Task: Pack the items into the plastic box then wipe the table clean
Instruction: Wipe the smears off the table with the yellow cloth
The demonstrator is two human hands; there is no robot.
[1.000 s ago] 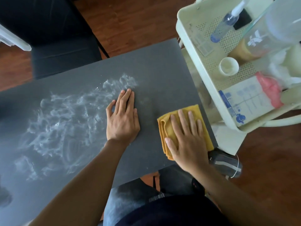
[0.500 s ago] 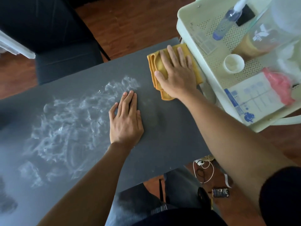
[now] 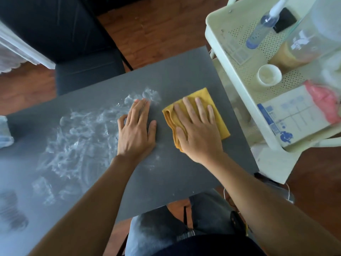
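A: Item one, the cloth?

B: Yellow cloth [image 3: 217, 115], folded in layers, lying flat on the dark grey table [image 3: 184, 71] toward its right end. The right hand [image 3: 199, 133] presses down on it, palm flat, fingers spread; nothing is pinched or gripped, the cloth simply sits under the hand. The folded edges show at the cloth's left side, beside the thumb.

A: The other hand?

B: Left hand [image 3: 136, 132], flat on the bare tabletop just left of the cloth, fingers together and straight, thumb out. It holds nothing. Its fingertips [image 3: 142, 103] reach the edge of the white residue [image 3: 73, 137].

A: Describe the residue.

B: White powdery smears across the middle and left of the table, in swirled streaks. The strip of table around and beyond the cloth looks largely free of it, with a few faint specks near the left wrist.

A: The plastic box?

B: A pale, blurred object [image 3: 5, 132] shows at the table's left edge; what it is cannot be told.

A: Surroundings?

B: Cream perforated cart [image 3: 230, 58] right of the table, carrying a spray bottle [image 3: 262, 28], a small white cup [image 3: 269, 73], a printed white and blue carton [image 3: 291, 115] and a pink item [image 3: 324, 102]. Dark chair [image 3: 83, 71] beyond the far edge. Wooden floor [image 3: 156, 28].
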